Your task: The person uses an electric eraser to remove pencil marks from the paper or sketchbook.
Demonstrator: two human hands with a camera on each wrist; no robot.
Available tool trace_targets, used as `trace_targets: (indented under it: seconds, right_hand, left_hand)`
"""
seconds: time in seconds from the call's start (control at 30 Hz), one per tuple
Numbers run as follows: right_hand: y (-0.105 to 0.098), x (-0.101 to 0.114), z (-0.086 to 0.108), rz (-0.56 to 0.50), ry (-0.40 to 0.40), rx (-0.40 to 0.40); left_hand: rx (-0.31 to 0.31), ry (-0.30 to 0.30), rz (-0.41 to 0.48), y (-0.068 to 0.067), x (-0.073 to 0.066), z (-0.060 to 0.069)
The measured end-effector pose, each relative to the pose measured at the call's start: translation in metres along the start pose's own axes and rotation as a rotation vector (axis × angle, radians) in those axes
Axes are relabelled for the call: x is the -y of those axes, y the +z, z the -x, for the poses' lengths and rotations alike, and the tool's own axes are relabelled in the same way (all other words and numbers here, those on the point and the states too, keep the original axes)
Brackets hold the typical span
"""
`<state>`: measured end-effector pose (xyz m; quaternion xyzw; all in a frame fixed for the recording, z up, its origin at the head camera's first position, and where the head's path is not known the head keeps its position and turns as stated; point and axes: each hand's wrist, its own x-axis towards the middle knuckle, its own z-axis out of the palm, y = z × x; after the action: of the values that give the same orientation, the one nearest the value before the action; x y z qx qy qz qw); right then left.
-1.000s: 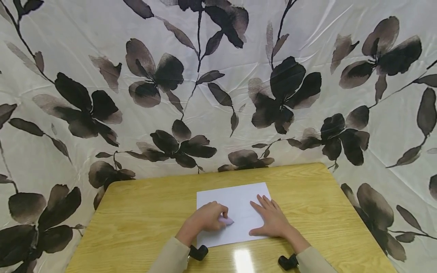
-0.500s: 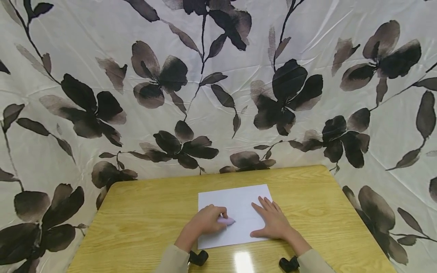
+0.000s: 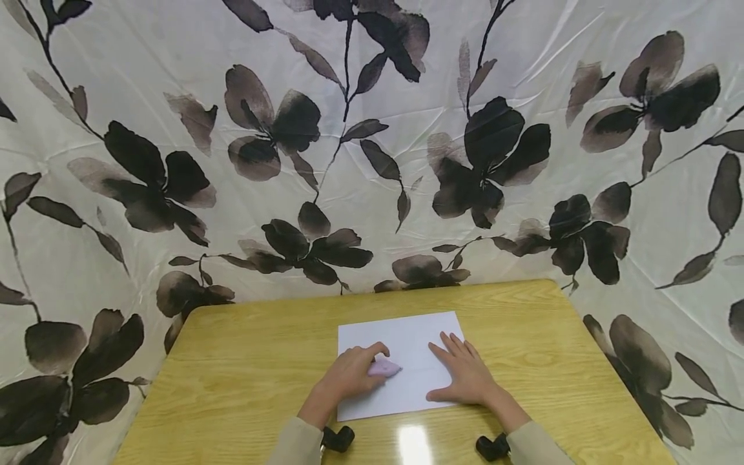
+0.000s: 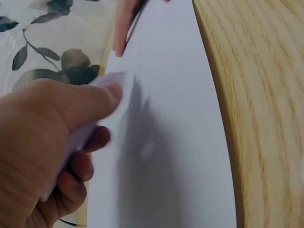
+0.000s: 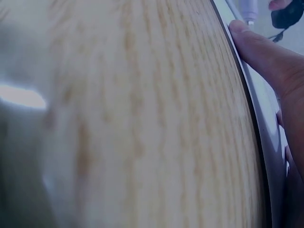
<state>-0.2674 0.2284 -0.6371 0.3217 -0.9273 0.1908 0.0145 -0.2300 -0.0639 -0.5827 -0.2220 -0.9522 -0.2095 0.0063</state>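
A white sheet of paper [image 3: 407,336] lies on the wooden table. My left hand [image 3: 351,374] holds a plump lavender pen [image 3: 383,367] with a narrow tip, over the left half of the sheet. In the left wrist view, the thumb presses along the pen [image 4: 81,137] and the other fingers curl under it, with a shadow on the paper below. Its exact kind is not clear. My right hand [image 3: 465,376] lies spread on the sheet's right edge. The right wrist view shows that thumb [image 5: 259,52] at the paper's edge and the pen [image 5: 248,9] beyond.
The yellow wood-grain table [image 3: 250,368] extends around the paper. A pale curtain [image 3: 401,252] with dark flowers hangs behind and at the sides. Black wrist-worn devices [image 3: 338,439] sit at both cuffs. Light glares off the table's front.
The left hand has turned the pen slightly, its tip shifting upward in the view, and more of its body shows. The right hand keeps its place on the paper.
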Motion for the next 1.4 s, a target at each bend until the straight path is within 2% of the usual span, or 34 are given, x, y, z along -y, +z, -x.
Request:
trace_targets:
  seconds: [0.2,0.37,0.5,0.63,0.87,1.03,1.2,1.4]
  right_hand:
    - [-0.001,0.001,0.0,-0.007,-0.005,-0.007]
    - [0.0,0.002,0.0,-0.01,0.005,0.006]
    - [-0.001,0.0,0.002,-0.009,0.008,-0.004]
    - [0.0,-0.002,0.004,-0.003,0.01,0.005]
    - [0.0,0.0,0.001,-0.005,-0.015,-0.015]
    - [0.001,0.004,0.001,-0.019,-0.028,-0.016]
    - [0.001,0.004,-0.003,-0.012,-0.039,-0.04]
    - [0.002,0.003,0.0,0.007,-0.006,-0.017]
  left_hand:
    - [-0.009,-0.026,-0.029,-0.001,0.001,0.001]
    - [-0.006,0.013,-0.047,-0.009,0.001,-0.001]
    - [0.011,0.053,0.0,-0.014,0.0,-0.004]
    - [0.046,0.074,0.075,-0.011,0.002,-0.007]
    - [-0.006,0.105,0.123,-0.009,0.006,-0.011]
    - [-0.01,0.123,0.135,-0.009,0.005,-0.01]
    - [-0.022,0.108,0.123,-0.008,0.003,-0.011]
    - [-0.008,0.074,0.103,-0.002,0.001,-0.007]
